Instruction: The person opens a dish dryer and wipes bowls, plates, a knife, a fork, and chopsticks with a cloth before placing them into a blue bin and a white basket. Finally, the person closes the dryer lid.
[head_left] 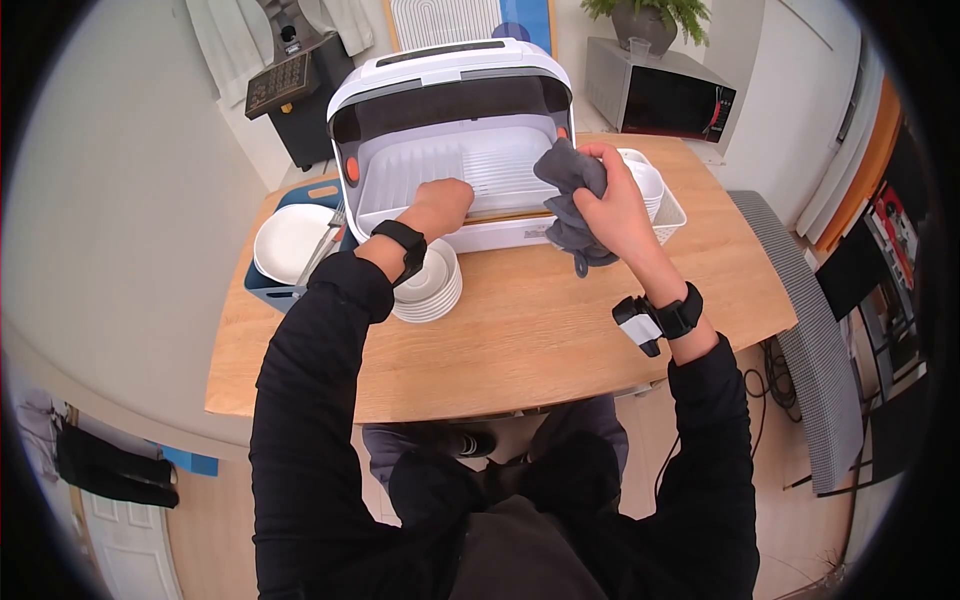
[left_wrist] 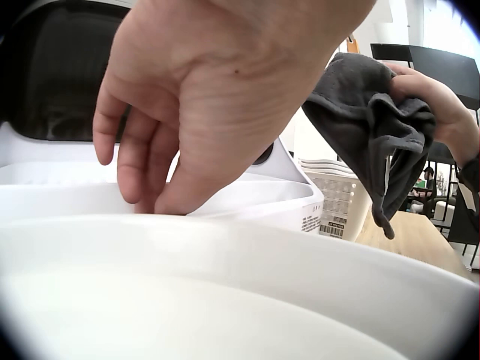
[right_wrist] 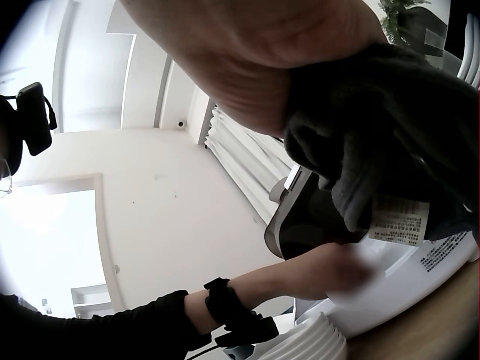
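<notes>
My right hand (head_left: pixel 618 205) grips a crumpled dark grey cloth (head_left: pixel 575 180), which hangs in front of the right side of the white cabinet (head_left: pixel 490 237). A label shows on the cloth (right_wrist: pixel 397 217) in the right wrist view. The left hand (head_left: pixel 440 205) reaches down at the cabinet's front edge, by the ribbed white rack (head_left: pixel 415 180) inside. In the left wrist view the fingers of the left hand (left_wrist: pixel 180 135) point down, loosely bent, with no object visible between them; their tips are near a white rim. Below the left forearm stands a stack of white plates (head_left: pixel 430 290).
A blue bin (head_left: pixel 268 290) at the left holds a white dish (head_left: pixel 290 243) and cutlery (head_left: pixel 325 245). To the right, a white basket (head_left: pixel 672 222) holds white bowls (head_left: pixel 645 182). Behind it is a microwave (head_left: pixel 660 92) with a plant (head_left: pixel 650 15) on top. The wooden table (head_left: pixel 560 340) extends in front.
</notes>
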